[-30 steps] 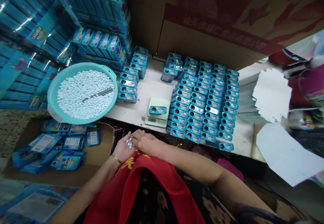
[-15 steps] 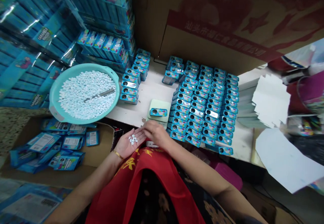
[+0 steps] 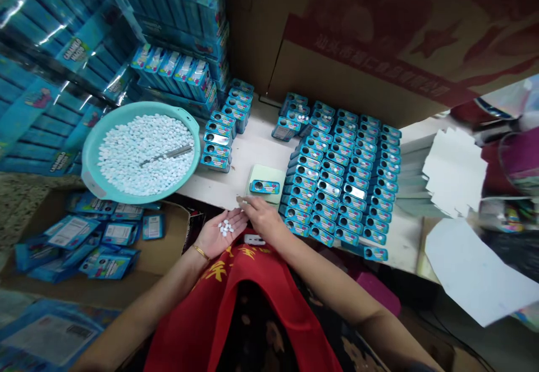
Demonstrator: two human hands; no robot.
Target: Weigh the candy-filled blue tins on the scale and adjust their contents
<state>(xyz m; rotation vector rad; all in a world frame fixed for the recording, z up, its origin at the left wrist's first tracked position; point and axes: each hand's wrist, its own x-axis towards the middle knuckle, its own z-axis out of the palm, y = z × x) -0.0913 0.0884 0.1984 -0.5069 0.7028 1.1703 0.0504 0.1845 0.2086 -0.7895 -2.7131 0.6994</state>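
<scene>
My left hand (image 3: 214, 238) lies palm up in front of the table edge, with several small white candies (image 3: 225, 228) cupped on its palm. Close by its fingertips, my right hand (image 3: 264, 215) is bent palm down, thumb and fingers drawn together; what they pinch, if anything, I cannot make out. Just beyond the right hand sits a pale green scale (image 3: 255, 173) with one blue tin (image 3: 265, 186) on it, a dark round opening at its left end. To the left, a turquoise basin (image 3: 89, 161) holds a heap of white candies with a metal utensil (image 3: 168, 155) lying on them.
Rows of upright blue tins (image 3: 332, 187) fill the table's right side; a smaller group (image 3: 217, 151) stands left of the scale. A cardboard box (image 3: 160, 260) with blue packs is at lower left. Behind rises a large carton (image 3: 337, 63). White card sheets (image 3: 455, 170) stand at right.
My right hand has shifted slightly, its fingertips now reaching a little further toward the scale. The left palm still carries the candies. The camera view has moved a little.
</scene>
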